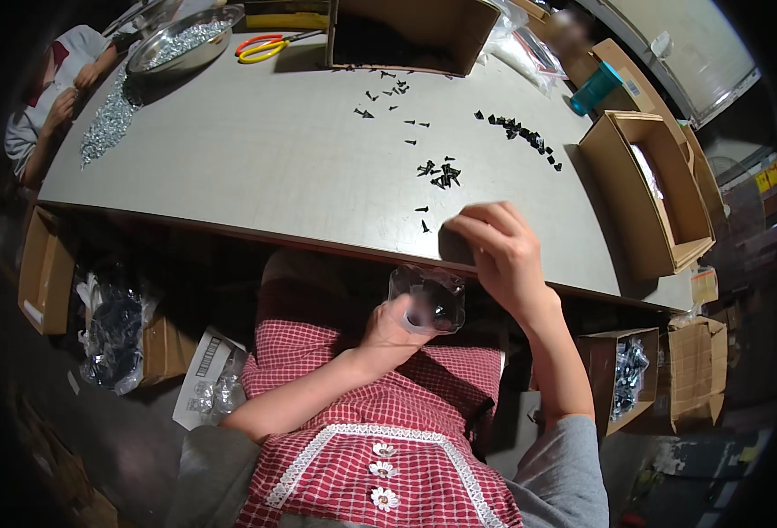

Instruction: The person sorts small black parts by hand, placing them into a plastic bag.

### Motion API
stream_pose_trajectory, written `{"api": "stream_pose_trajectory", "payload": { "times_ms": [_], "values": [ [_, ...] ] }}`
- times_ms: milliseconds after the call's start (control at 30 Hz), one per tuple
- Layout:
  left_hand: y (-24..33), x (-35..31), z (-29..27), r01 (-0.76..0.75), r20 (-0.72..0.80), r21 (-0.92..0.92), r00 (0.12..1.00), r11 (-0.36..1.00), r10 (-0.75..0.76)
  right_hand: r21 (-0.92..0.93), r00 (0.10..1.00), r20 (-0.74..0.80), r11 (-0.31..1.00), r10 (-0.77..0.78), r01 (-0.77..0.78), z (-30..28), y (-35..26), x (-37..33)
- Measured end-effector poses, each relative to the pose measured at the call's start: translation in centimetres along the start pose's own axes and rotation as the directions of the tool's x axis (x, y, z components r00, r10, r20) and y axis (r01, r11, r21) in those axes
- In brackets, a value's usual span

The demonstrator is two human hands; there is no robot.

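My left hand [393, 334] is closed around a clear plastic cup-like piece [448, 297] with a wavy rim, held above my lap just below the table's front edge. A dark round opening shows inside it. My right hand [503, 246] hangs over the front edge of the table, to the right of the clear piece. Its fingers are bent together in a pinch, and whatever lies between them is too small to make out. Closest to it on the table are two small black screw-like pieces [423, 226]. A little pile of similar black pieces [441, 174] sits farther back.
A curved row of small black parts [520, 132] lies at right. Cardboard boxes stand at the back [406, 66] and right edge [613, 185]. Far left are a metal bowl [177, 70], spilled silvery bits [111, 128], red-and-yellow-handled scissors [269, 48] and another person's hands [71, 92].
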State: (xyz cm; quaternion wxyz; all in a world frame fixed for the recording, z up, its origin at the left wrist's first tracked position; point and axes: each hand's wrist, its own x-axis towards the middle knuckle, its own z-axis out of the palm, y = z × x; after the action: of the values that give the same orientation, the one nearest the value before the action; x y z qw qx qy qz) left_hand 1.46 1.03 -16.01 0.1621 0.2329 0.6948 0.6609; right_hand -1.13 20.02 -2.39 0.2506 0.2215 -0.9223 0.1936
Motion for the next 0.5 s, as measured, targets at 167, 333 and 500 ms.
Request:
{"api": "stream_pose_trajectory", "payload": {
  "times_ms": [167, 333, 500],
  "values": [
    [0.4, 0.1, 0.1, -0.115, -0.052, -0.115, 0.993, 0.987, 0.109, 0.391, 0.998, 0.06, 0.919, 0.025, -0.047, -1.6, -1.8, -0.6],
    [-0.4, 0.1, 0.6, -0.077, -0.073, -0.036, 0.995, 0.996, 0.074, 0.182, 0.964, -0.03, 0.95, 0.264, -0.255, 0.7, 0.6, 1.9],
    [-0.4, 0.0, 0.4, -0.087, -0.084, 0.0, 0.993, 0.996, 0.086, -0.013, 0.979, -0.033, 0.979, 0.202, -0.203, 2.3, 1.1, 2.3]
  ]
}}
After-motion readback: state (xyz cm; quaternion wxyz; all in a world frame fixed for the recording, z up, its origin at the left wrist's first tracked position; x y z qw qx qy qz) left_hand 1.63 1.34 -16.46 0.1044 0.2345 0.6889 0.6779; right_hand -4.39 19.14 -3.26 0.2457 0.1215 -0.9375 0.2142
